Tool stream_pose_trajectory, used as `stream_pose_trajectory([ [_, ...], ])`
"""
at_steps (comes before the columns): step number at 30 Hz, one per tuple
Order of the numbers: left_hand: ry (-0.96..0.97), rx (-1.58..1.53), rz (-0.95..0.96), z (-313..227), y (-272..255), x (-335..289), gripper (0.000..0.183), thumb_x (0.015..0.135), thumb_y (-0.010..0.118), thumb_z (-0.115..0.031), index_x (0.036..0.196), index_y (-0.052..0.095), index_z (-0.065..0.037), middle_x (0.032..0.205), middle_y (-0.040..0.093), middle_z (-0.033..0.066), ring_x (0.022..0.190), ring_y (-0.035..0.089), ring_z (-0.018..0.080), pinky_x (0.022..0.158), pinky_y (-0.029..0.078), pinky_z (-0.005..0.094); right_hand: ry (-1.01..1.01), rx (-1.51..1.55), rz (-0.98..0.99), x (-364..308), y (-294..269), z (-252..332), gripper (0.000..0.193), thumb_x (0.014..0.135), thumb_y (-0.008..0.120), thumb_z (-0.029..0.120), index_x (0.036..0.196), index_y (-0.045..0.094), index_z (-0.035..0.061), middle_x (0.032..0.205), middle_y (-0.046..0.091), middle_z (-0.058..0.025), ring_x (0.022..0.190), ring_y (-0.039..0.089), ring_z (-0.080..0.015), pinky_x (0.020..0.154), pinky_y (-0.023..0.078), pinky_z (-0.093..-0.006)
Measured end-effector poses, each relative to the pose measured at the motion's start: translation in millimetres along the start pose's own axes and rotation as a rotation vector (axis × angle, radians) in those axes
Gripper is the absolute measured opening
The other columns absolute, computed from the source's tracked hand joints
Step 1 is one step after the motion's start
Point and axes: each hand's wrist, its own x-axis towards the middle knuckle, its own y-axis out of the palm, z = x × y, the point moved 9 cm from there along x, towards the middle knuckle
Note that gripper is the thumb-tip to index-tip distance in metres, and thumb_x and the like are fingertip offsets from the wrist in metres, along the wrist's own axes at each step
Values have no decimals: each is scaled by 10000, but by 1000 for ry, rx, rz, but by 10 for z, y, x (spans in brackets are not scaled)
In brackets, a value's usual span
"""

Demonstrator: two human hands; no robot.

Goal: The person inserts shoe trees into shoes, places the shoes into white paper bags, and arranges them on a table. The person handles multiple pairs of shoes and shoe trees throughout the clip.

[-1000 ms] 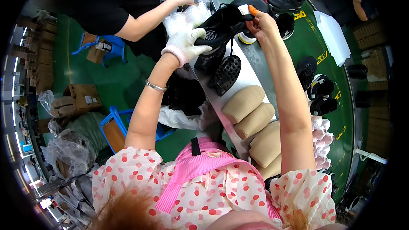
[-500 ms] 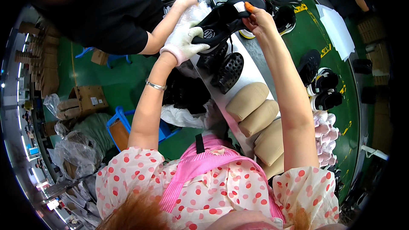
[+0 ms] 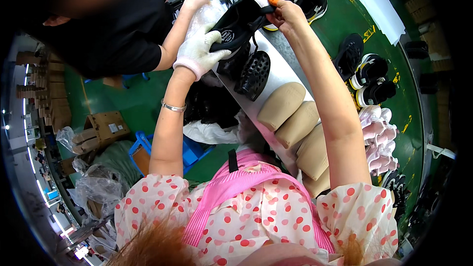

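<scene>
- The left hand, in a white glove, is closed under the heel end of a black shoe; the bare right hand pinches the shoe's far end. The shoe hangs in the air between both hands, above the tabletop.
- Risk: the right hand's pinch looks light; if it slips, the shoe could drop onto the black sole just below the left hand.
- Risk: a co-worker's hand with a clear bag is just beyond the left hand, so the two could bump.
- Risk: tan lasts lie under the right forearm and an elbow could nudge them.
- Against the earlier frames, both hands hold the shoe the same way; the co-worker has leaned in nearer.
</scene>
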Motion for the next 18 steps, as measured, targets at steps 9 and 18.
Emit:
stream_pose_trajectory([
  [9,15,38,-35,-111,-60,-37,304,689,790,-246,830,624,-34,1055,608,112,912,611,322,781,504,378,-17,16,4,-56,-31,20,182,884,699,242,886,679,61,752,632,-20,662,581,-84,574,516,-207],
  [18,-23,93,66,-249,7,1,318,716,781,-268,878,628,-42,1268,556,182,1033,608,342,867,489,366,-24,23,-25,-168,-196,93,126,891,653,171,925,655,50,802,604,-36,719,575,-114,637,518,-260],
])
